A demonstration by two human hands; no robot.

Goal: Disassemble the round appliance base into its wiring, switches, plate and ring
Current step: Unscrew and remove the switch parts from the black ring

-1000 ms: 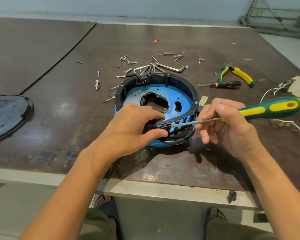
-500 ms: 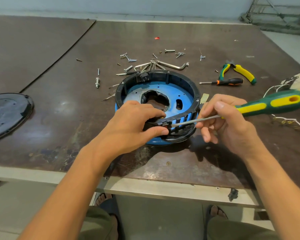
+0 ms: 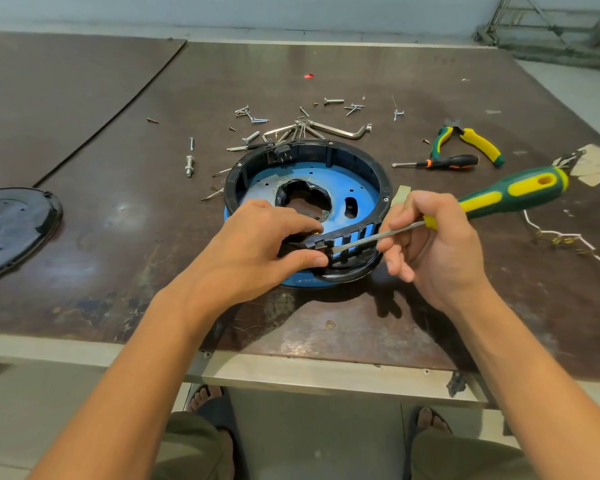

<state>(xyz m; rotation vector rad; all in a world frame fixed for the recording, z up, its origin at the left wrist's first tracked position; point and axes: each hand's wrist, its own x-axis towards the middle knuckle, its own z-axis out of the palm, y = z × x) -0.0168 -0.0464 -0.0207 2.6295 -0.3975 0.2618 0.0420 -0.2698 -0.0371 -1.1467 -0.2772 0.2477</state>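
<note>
The round base (image 3: 343, 152), lying near the table's (image 3: 378, 327) front edge, is gripped at its near rim by the left hand (image 3: 257, 247), and the screwdriver (image 3: 510, 194) pinched in the right hand (image 3: 433, 244) is best levered gently, lest plastic be cracked.

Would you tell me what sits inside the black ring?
A blue plate with a dark central opening and an oval slot. The left hand gripping the black ring hides its near-left part.
</note>
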